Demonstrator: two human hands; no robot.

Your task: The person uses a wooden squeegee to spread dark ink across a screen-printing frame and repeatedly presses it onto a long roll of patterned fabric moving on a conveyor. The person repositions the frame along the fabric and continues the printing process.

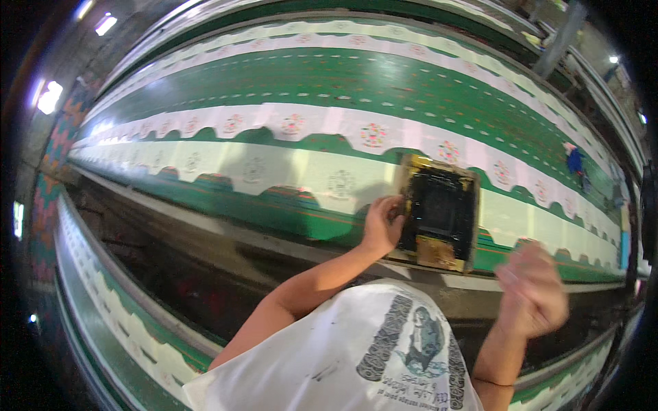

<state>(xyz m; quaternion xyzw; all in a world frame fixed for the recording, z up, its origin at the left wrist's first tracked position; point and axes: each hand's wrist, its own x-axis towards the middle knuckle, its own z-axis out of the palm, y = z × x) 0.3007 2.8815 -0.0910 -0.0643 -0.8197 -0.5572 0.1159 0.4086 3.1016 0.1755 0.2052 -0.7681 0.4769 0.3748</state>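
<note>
A screen-printing frame (442, 205) with a dark, inky middle and brown-taped wooden edges lies across the near pale-yellow fabric strip (308, 168). My left hand (384, 222) is closed on the frame's left edge, its fingers curled over the side. To the right of the frame, my right hand (531, 288) is raised in front of the table's near edge, apart from the frame. Motion smears its fingers, and whether it holds anything does not show. Left of the frame, the yellow strip carries dark outline prints (340, 183).
Behind the yellow strip runs a pink scalloped strip (404, 137) with coloured flower prints on the long green table (329, 75). A blue item (574, 161) lies towards the right end. Another green table (130, 322) with pale fabric stands at the lower left, across a dark gap.
</note>
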